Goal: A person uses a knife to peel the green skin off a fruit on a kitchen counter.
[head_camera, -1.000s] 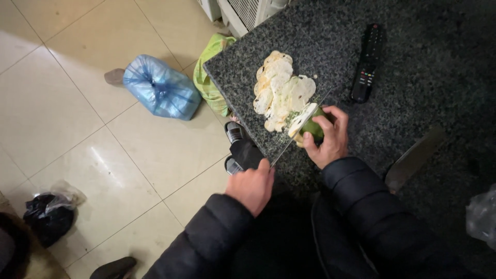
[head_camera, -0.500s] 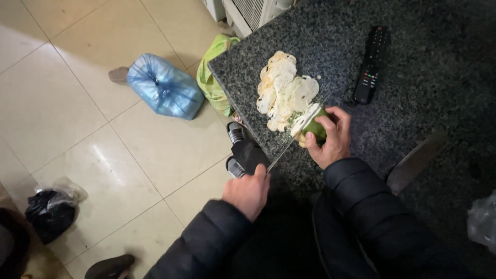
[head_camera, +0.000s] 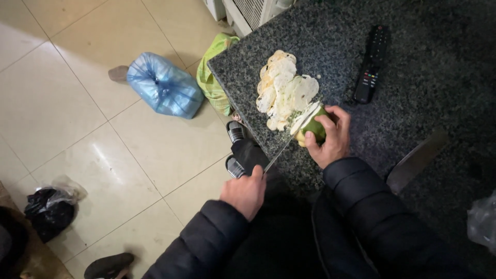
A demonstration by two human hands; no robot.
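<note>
My right hand [head_camera: 329,138] grips a green vegetable [head_camera: 313,128] with a pale cut face, pressed on the dark speckled stone counter [head_camera: 413,72]. My left hand [head_camera: 245,192] is closed around the handle of a knife [head_camera: 283,150]; its thin blade runs up and to the right and its tip meets the cut face of the vegetable. A heap of thin pale slices [head_camera: 283,91] lies on the counter just beyond the vegetable, near the counter's corner. Both arms wear dark padded sleeves.
A black remote control [head_camera: 372,63] lies on the counter right of the slices. On the tiled floor sit a blue plastic bag [head_camera: 165,86], a green bag [head_camera: 212,77] by the counter corner and a black bag [head_camera: 49,206]. A flat grey metal piece [head_camera: 416,160] rests on the counter at right.
The hands keep the same grip on knife and vegetable; the blade stays at the cut face. The view has shifted slightly.
</note>
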